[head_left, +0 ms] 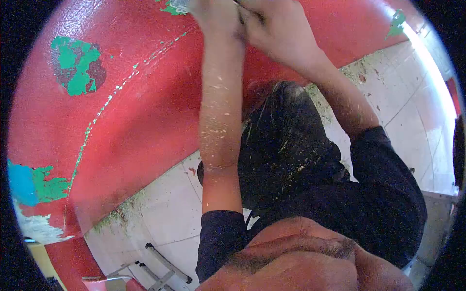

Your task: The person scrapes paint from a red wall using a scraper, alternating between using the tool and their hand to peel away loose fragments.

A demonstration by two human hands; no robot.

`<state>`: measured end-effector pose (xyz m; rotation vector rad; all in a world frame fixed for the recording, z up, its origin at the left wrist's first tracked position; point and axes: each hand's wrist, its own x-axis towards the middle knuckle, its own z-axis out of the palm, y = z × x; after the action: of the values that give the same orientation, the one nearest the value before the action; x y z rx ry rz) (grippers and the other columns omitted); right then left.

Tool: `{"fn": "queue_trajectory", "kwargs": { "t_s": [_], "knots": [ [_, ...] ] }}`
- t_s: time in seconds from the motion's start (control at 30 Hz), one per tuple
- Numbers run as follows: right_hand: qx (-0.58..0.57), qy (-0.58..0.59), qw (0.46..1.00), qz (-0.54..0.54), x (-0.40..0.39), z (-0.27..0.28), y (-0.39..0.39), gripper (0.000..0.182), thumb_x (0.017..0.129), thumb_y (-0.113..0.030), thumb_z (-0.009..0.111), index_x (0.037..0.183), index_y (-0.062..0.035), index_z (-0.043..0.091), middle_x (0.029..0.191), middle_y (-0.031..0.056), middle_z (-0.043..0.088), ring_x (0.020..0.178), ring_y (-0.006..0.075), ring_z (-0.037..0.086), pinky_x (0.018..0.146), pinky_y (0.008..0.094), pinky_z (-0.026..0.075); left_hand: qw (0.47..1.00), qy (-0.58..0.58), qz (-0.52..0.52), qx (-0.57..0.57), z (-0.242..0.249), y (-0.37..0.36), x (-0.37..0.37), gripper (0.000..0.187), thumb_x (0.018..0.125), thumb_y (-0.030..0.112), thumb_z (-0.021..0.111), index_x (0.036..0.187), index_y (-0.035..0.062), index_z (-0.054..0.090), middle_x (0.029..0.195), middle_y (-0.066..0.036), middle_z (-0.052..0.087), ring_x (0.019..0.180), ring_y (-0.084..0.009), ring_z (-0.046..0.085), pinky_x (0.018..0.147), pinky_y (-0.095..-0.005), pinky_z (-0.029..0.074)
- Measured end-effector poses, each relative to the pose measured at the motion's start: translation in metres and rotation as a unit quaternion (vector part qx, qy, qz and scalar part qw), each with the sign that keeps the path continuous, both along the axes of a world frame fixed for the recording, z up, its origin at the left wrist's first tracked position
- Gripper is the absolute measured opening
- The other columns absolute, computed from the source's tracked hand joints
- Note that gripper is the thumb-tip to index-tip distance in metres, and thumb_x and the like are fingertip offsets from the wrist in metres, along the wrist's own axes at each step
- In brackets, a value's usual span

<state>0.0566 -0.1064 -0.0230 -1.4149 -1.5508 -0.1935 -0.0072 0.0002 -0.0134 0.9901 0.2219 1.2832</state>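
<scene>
My left hand (218, 17) is at the top edge, close against a red painted surface (141, 126), beside a small patch of bare grey and green (177, 6). Its fingers run out of view. Right up against it is my right hand (279, 31), with the fingers curled in. A dark bit shows between the two hands, but I cannot make out what it is. Pale flecks cover both forearms. The red surface curves and has chipped green patches (77, 65) and a cracked pale line running down its left side.
Pale floor tiles (167, 213) lie below, with shavings and flakes along the red surface's lower edge. A folding metal stand (162, 274) is on the floor at bottom left. My dark-trousered knee (286, 131), strewn with flecks, is close to the red surface.
</scene>
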Motion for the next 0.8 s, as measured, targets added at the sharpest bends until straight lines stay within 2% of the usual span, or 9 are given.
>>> {"fn": "queue_trajectory", "kwargs": {
  "t_s": [0.07, 0.17, 0.3, 0.33, 0.5, 0.57, 0.7, 0.73, 0.8],
  "knots": [
    [0.094, -0.044, 0.994, 0.023, 0.0, 0.013, 0.013, 0.019, 0.091, -0.011, 0.054, 0.096, -0.0005, 0.069, 0.073, 0.0273, 0.062, 0.071, 0.0432, 0.066, 0.064, 0.0503, 0.052, 0.989, -0.111, -0.021, 0.098, 0.003, 0.035, 0.006, 0.028, 0.104, 0.027, 0.036, 0.083, 0.0106, 0.046, 0.067, -0.001, 0.044, 0.053, -0.017, 0.046, 0.05, -0.0314, 0.043],
    [0.032, -0.018, 0.999, 0.015, 0.002, 0.006, -0.007, 0.02, 0.091, -0.011, 0.053, 0.1, -0.0008, 0.068, 0.075, 0.0278, 0.062, 0.072, 0.0444, 0.066, 0.064, 0.0502, 0.052, 0.996, -0.082, -0.031, -0.017, -0.014, 0.008, 0.013, 0.027, 0.103, 0.026, 0.037, 0.084, 0.0108, 0.048, 0.066, 0.0, 0.044, 0.055, -0.0166, 0.047, 0.051, -0.0315, 0.044],
    [0.052, -0.017, 0.998, 0.043, 0.008, 0.003, 0.006, 0.03, 0.091, -0.012, 0.053, 0.118, -0.003, 0.063, 0.08, 0.0294, 0.062, 0.077, 0.0467, 0.065, 0.064, 0.0498, 0.051, 0.995, -0.008, -0.054, 0.086, -0.023, 0.052, 0.008, 0.035, 0.104, 0.033, 0.037, 0.088, 0.0078, 0.056, 0.078, -0.007, 0.057, 0.066, -0.0208, 0.056, 0.055, -0.0341, 0.047],
    [0.127, -0.011, 0.99, 0.062, 0.001, 0.013, 0.024, 0.034, 0.091, -0.012, 0.054, 0.123, -0.0039, 0.061, 0.081, 0.0297, 0.061, 0.077, 0.0472, 0.064, 0.064, 0.0496, 0.051, 0.977, 0.037, 0.139, 0.156, 0.013, 0.034, -0.002, 0.042, 0.105, 0.037, 0.037, 0.094, 0.0042, 0.061, 0.086, -0.009, 0.063, 0.073, -0.023, 0.061, 0.061, -0.0359, 0.051],
    [0.106, 0.04, 0.988, 0.105, -0.006, 0.008, 0.006, 0.029, 0.091, -0.011, 0.055, 0.117, -0.0004, 0.062, 0.086, 0.0314, 0.06, 0.083, 0.047, 0.064, 0.062, 0.0476, 0.051, 0.992, -0.08, 0.087, -0.046, 0.046, -0.028, -0.003, 0.043, 0.104, 0.039, 0.041, 0.09, 0.0049, 0.062, 0.083, -0.006, 0.063, 0.072, -0.0192, 0.061, 0.062, -0.0337, 0.05],
    [0.103, 0.038, 0.988, 0.105, -0.008, 0.012, 0.011, 0.029, 0.091, -0.011, 0.055, 0.116, 0.0005, 0.061, 0.086, 0.0316, 0.059, 0.083, 0.0471, 0.063, 0.062, 0.0476, 0.051, 0.974, 0.114, 0.179, 0.084, -0.016, 0.052, -0.001, 0.04, 0.104, 0.038, 0.042, 0.087, 0.0055, 0.06, 0.077, -0.003, 0.061, 0.068, -0.0175, 0.059, 0.057, -0.0335, 0.048],
    [0.123, 0.026, 0.99, 0.071, -0.004, 0.019, 0.019, 0.025, 0.093, -0.012, 0.054, 0.114, 0.001, 0.063, 0.083, 0.0314, 0.059, 0.081, 0.0477, 0.063, 0.059, 0.0459, 0.049, 0.992, -0.002, 0.028, 0.122, 0.02, 0.05, -0.014, 0.034, 0.102, 0.033, 0.043, 0.082, 0.0093, 0.057, 0.068, 0.001, 0.052, 0.061, -0.0153, 0.052, 0.053, -0.0323, 0.045],
    [0.107, 0.007, 0.992, 0.065, -0.002, 0.02, 0.015, 0.023, 0.094, -0.013, 0.054, 0.108, 0.0019, 0.065, 0.082, 0.0313, 0.058, 0.08, 0.0476, 0.064, 0.058, 0.0447, 0.049, 0.985, -0.007, 0.157, 0.066, 0.041, -0.029, 0.002, 0.03, 0.102, 0.029, 0.042, 0.079, 0.0122, 0.052, 0.069, 0.002, 0.05, 0.061, -0.0135, 0.05, 0.053, -0.0306, 0.044],
    [0.073, 0.056, 0.993, 0.08, 0.005, 0.014, 0.005, 0.022, 0.095, -0.014, 0.055, 0.104, 0.0025, 0.066, 0.08, 0.0315, 0.057, 0.078, 0.0468, 0.065, 0.057, 0.0443, 0.049, 0.991, 0.007, 0.135, 0.005, 0.039, -0.023, 0.006, 0.029, 0.102, 0.027, 0.041, 0.078, 0.0133, 0.048, 0.071, 0.003, 0.049, 0.062, -0.0125, 0.049, 0.052, -0.0304, 0.043]
  ]
}}
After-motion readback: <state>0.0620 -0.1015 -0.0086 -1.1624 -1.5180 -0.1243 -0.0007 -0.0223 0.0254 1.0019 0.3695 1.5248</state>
